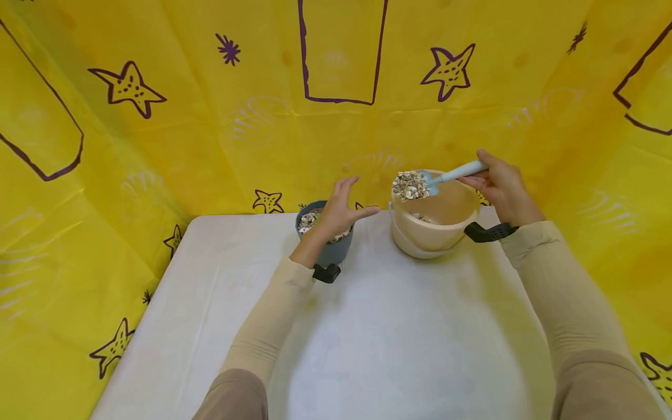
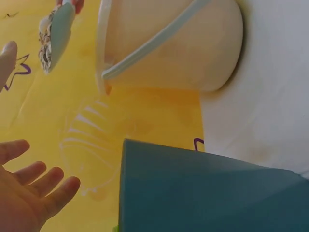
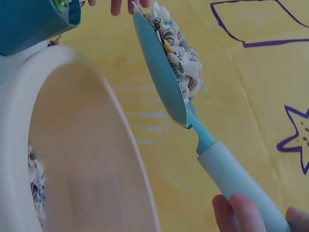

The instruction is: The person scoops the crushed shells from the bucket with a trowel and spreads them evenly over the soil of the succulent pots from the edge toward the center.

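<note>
My right hand (image 1: 504, 186) grips the pale handle of a light blue garden trowel (image 3: 161, 72), its blade heaped with small seashells (image 1: 411, 185). The loaded blade is above the left side of a cream bucket (image 1: 420, 236), which has more shells at its bottom. My left hand (image 1: 338, 213) is spread with nothing in it, above a blue-green plant pot (image 1: 336, 252). Shells fill the pot's top, and a bit of green shows among them. The left forearm hides part of the pot. In the left wrist view the fingers (image 2: 55, 193) are apart and relaxed.
Both containers stand near the back edge of a white-covered table (image 1: 378, 338), the pot left of the bucket. A yellow sheet (image 1: 325, 140) with drawn starfish hangs close behind and along the sides. The bucket's pale carrying handle (image 2: 154, 41) hangs down its side.
</note>
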Action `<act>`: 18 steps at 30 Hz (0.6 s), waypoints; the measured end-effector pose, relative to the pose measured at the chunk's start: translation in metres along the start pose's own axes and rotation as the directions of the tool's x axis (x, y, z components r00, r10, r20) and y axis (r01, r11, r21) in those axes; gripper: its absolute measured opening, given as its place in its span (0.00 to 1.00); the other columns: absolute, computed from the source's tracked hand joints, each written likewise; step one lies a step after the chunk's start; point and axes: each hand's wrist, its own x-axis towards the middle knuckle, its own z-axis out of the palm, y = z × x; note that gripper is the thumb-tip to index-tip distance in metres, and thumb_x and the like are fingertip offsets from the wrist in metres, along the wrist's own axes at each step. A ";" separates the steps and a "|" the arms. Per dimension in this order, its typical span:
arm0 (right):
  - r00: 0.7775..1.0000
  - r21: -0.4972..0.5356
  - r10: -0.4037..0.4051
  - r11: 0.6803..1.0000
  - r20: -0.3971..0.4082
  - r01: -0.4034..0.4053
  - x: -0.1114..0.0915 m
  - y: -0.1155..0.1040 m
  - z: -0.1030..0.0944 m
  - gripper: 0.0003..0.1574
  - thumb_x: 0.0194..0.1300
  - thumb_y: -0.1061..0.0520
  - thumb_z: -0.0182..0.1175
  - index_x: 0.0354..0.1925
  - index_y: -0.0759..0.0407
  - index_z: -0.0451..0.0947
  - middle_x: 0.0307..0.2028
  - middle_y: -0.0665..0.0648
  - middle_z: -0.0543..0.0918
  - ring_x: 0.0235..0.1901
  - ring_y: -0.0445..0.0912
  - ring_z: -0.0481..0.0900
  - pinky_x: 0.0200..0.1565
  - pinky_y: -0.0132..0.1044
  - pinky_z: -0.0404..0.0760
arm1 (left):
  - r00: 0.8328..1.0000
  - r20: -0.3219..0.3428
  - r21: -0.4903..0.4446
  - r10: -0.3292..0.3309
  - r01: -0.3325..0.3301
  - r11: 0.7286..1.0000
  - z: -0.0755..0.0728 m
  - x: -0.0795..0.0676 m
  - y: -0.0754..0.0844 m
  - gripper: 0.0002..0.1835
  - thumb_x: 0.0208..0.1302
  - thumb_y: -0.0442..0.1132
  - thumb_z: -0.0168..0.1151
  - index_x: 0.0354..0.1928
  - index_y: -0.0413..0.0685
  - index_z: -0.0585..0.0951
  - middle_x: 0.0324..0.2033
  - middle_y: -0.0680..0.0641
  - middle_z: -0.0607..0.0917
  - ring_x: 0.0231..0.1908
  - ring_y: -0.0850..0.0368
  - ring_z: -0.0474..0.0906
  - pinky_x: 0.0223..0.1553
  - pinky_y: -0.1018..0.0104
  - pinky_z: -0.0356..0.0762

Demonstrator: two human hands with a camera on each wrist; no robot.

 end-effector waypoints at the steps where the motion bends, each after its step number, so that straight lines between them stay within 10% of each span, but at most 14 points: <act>1: 1.000 -0.002 0.002 1.000 0.000 -0.002 0.000 0.001 0.002 0.10 0.65 0.58 0.61 0.31 0.64 0.76 0.25 0.65 0.82 0.27 0.57 0.87 0.32 0.47 0.87 | 1.000 0.005 -0.001 -0.006 0.006 1.000 -0.001 0.000 0.000 0.52 0.56 0.62 0.68 0.76 0.55 0.53 0.76 0.45 0.50 0.73 0.42 0.55 0.69 0.40 0.61; 18: 0.999 -0.055 0.020 0.998 0.027 -0.018 0.011 0.030 0.031 0.10 0.66 0.56 0.59 0.33 0.61 0.76 0.26 0.63 0.81 0.27 0.54 0.87 0.33 0.44 0.87 | 1.000 0.010 0.020 -0.018 0.018 1.000 -0.023 -0.009 -0.012 0.47 0.58 0.60 0.67 0.75 0.57 0.56 0.75 0.45 0.54 0.73 0.43 0.55 0.69 0.40 0.61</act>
